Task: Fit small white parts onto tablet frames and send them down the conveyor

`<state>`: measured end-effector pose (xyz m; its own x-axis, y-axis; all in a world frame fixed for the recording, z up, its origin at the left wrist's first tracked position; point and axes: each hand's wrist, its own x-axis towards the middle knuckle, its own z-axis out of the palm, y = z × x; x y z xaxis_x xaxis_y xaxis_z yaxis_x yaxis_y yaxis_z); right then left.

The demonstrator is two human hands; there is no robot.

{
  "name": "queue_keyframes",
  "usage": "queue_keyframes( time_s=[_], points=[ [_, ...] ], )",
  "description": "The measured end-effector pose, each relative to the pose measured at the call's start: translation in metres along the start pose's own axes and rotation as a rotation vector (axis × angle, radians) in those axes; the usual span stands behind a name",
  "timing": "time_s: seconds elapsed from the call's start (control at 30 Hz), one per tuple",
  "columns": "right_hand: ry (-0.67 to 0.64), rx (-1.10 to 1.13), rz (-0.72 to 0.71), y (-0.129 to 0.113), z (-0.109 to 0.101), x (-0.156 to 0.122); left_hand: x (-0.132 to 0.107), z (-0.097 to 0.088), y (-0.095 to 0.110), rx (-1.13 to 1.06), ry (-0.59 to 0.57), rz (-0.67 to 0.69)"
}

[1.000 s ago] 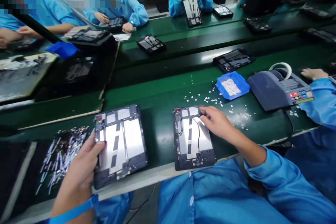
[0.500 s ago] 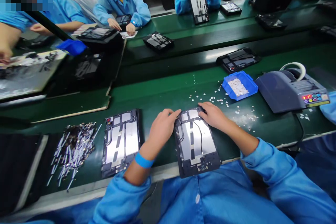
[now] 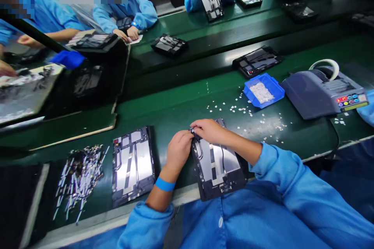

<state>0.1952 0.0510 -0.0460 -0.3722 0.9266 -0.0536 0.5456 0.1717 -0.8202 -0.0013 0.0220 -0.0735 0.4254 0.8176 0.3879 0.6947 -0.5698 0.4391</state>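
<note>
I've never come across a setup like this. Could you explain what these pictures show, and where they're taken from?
There's no robot here. All the pictures come from one camera worn on a person's head, looking forward and down. The left hand and right hand meet at the upper-left corner of an opened tablet-like device; whether they pinch a small part is hidden. On the green bench, a second device lies to the left, then a pile of thin strips. To the right are a blue tray of white bits and a gray machine. The hands farther away belong to co-workers.
</note>
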Motion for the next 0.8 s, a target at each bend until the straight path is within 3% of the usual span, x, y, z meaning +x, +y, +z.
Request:
queue_keyframes(
  time_s=[0.07, 0.17, 0.27, 0.33, 0.5, 0.7, 0.8],
  points=[
    [-0.022, 0.026, 0.039, 0.001, 0.006, 0.009, -0.003, 0.007, 0.003, -0.126, 0.087, -0.079],
    [0.002, 0.032, 0.081, 0.004, 0.008, 0.008, -0.001, 0.013, 0.010, -0.368, 0.172, -0.335],
    [0.019, -0.001, 0.050, 0.004, 0.009, 0.000, 0.004, 0.018, 0.017, -0.640, 0.236, -0.604],
    [0.075, -0.093, 0.030, 0.002, 0.012, -0.007, 0.007, 0.021, 0.020, -0.728, 0.262, -0.688],
    [0.174, -0.391, -0.012, -0.002, 0.022, -0.020, 0.007, 0.024, 0.026, -0.647, 0.301, -0.707],
    [0.143, -0.342, 0.030, -0.005, 0.022, -0.020, -0.005, 0.016, 0.036, -0.296, 0.274, -0.544],
    [0.180, -0.354, 0.083, -0.009, 0.026, -0.016, -0.007, 0.015, 0.040, -0.259, 0.271, -0.506]
  ],
)
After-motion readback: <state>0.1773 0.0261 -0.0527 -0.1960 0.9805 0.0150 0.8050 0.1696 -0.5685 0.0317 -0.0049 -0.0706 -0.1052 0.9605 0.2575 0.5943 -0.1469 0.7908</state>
